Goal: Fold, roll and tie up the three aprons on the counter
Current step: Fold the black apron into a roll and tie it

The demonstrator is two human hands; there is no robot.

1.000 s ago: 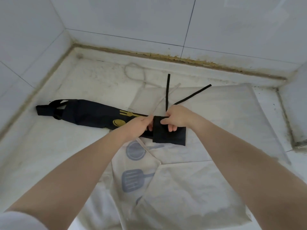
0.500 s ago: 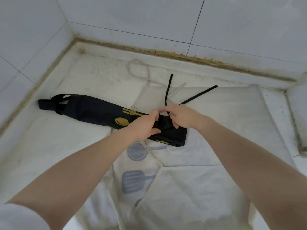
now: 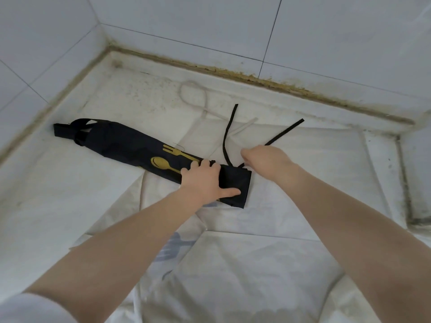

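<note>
A black apron (image 3: 121,145) with a gold fork and spoon print lies folded into a long strip across the counter, on top of a spread white apron (image 3: 291,183). My left hand (image 3: 205,180) grips the strip's right end, fingers over the far edge and thumb along the near side. Two black straps (image 3: 227,134) run from that end toward the wall. My right hand (image 3: 263,159) is curled just behind the end and pinches the right strap (image 3: 286,131), which runs into my fingers.
The white fabric with blue utensil prints (image 3: 172,248) covers the near counter. A white strap loop (image 3: 193,94) lies toward the back wall. Tiled walls close the counter at the back and left, and a raised ledge (image 3: 415,178) borders the right.
My right hand has left the apron's folded end and moved back to the black straps. My left hand has spread across the end of the strip.
</note>
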